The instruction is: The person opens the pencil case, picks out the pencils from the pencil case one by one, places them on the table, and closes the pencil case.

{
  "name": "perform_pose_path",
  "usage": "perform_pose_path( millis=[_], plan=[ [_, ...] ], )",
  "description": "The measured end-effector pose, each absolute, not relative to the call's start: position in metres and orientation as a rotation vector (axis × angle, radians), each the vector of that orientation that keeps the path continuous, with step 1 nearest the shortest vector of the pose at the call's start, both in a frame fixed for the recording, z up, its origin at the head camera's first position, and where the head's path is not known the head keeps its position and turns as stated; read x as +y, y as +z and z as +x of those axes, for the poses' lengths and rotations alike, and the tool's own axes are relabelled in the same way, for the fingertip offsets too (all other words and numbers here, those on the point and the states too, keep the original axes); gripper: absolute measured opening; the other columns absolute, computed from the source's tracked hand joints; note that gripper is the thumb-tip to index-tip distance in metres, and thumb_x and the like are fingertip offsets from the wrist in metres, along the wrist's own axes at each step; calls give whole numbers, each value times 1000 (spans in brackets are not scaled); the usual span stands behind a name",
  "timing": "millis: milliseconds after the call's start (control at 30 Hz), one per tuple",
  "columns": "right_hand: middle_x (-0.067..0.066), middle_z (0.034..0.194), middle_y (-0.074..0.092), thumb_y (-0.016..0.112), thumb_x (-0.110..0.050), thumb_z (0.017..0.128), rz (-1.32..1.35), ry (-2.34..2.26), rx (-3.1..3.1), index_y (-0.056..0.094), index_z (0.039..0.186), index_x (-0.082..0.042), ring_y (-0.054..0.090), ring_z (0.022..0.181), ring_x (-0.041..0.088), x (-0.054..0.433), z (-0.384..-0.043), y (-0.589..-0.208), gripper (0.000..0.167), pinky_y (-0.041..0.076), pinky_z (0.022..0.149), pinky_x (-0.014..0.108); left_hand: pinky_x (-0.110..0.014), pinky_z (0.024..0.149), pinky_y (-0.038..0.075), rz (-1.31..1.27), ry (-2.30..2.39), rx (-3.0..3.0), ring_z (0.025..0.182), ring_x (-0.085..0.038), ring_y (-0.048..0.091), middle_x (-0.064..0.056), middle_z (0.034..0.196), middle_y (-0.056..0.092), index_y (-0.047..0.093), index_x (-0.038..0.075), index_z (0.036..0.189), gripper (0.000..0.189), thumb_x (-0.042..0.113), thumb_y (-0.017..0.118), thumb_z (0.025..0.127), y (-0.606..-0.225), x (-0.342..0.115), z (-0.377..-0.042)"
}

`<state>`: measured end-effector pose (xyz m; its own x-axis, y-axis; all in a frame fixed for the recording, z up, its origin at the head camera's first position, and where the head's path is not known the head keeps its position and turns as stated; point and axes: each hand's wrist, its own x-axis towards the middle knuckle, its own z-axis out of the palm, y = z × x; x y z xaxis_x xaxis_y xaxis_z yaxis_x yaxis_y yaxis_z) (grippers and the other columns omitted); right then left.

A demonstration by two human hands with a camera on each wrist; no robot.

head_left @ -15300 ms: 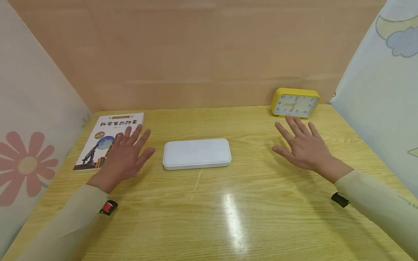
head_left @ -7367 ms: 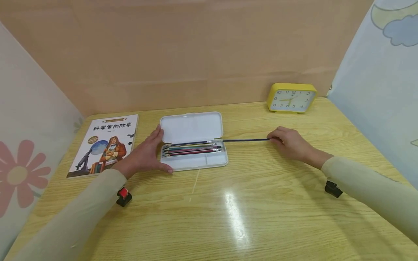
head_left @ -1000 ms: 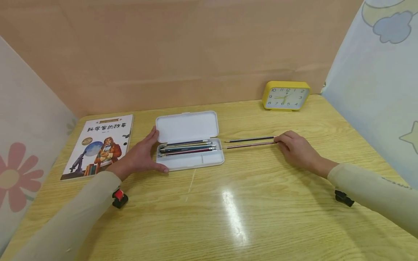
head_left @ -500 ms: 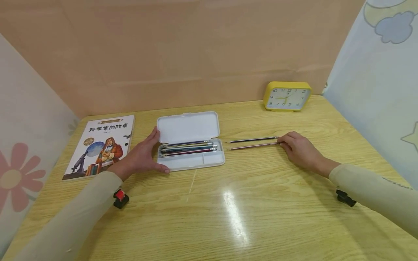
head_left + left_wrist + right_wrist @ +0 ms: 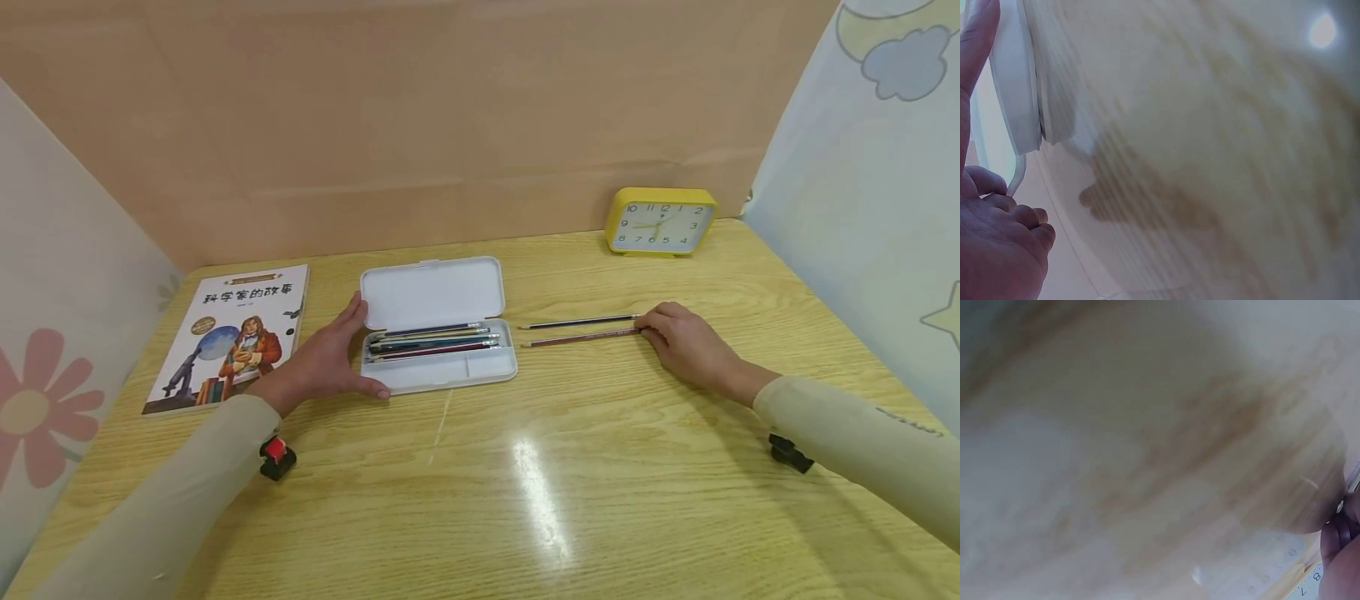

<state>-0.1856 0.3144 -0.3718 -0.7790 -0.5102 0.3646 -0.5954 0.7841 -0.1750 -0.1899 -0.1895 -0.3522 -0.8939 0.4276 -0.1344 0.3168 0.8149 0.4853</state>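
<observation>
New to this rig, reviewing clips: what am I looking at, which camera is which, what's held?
No robot: a person works bare-handed. The wide picture comes from a head-worn camera looking forward and down; the blurry two come from a camera on each wrist. On the wooden table lie a book, a dark pencil, a reddish pencil and an open white pencil case with more pencils inside; a yellow clock stands at the back. The left hand rests against the case's left end. The right hand pinches the reddish pencil's right end; the dark one's end is right there too; whether it's gripped is unclear.

Two pencils (image 5: 579,322) now outside the case (image 5: 427,375)
</observation>
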Motion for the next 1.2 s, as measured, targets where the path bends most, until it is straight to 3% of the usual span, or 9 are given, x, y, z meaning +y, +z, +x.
perform_pose_path(
  millis=[833, 1200],
  plan=[
    [12, 87, 60, 63, 7, 80, 872, 357, -2699, 68, 91, 5, 59, 79, 27, 315, -184, -368, 13, 51, 65, 44, -55, 107, 18, 575, 699, 2759, 139, -41, 5, -9, 156, -11, 1, 2, 151, 138, 63, 81, 56, -354, -189, -190],
    [11, 88, 59, 74, 0, 76, 917, 328, -2610, 67, 93, 4, 56, 76, 23, 299, -183, -357, 19, 51, 61, 39, -55, 107, 18, 565, 701, 2762, 139, -40, 5, -8, 156, -10, 2, 2, 151, 138, 61, 82, 56, -353, -190, -189]
  ],
)
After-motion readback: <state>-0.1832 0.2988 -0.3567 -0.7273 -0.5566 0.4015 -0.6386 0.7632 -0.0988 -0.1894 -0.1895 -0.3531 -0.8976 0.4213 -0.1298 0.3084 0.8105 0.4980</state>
